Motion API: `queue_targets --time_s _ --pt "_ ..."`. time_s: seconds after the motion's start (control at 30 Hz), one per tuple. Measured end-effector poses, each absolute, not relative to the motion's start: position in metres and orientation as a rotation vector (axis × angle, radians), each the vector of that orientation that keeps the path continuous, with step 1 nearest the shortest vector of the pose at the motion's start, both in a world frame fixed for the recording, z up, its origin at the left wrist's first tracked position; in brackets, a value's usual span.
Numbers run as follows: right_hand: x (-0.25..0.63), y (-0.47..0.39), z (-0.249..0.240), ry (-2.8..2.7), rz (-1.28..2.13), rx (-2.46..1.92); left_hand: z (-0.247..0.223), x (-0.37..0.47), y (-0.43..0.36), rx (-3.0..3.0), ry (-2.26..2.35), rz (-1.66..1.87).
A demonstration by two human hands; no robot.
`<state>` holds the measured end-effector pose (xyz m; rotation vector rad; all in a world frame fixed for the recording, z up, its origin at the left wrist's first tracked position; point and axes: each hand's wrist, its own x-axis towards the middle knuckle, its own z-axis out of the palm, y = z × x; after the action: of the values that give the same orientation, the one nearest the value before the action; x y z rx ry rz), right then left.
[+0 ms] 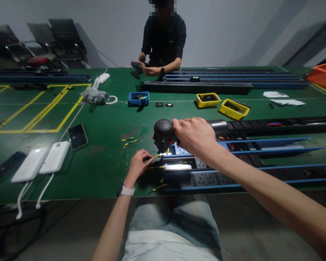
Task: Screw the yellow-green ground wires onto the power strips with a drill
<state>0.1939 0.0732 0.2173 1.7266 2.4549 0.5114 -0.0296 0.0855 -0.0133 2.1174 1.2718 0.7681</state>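
Note:
My right hand (195, 136) is wrapped round a black power screwdriver (163, 133), held over the left ends of long blue-edged socket strips (206, 178). The tool's tip is hidden. Beside it, my left hand (139, 165) pinches a short yellow-green wire (157, 156) at the end of one strip. More such wires stick out from the neighbouring strip ends, among them a wire (159, 187) near the table's front edge. Two loose wires (130, 142) lie on the green table (103, 163) left of the tool.
A blue bin (139, 98) and two yellow bins (234, 109) stand beyond the strips. Across the table, a person (164, 40) holds another tool near more strips (198, 88). At left lie a phone (78, 136), white power banks (55, 157) and a plastic bag (95, 96).

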Motion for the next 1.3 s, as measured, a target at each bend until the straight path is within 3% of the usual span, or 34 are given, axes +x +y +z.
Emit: queue_targets --time_s 1.3 --pt "0.2006 0.0779 0.2197 2.463 0.531 1.635 -0.0132 -0.0283 0.0856 2.108 1.274 0.780"
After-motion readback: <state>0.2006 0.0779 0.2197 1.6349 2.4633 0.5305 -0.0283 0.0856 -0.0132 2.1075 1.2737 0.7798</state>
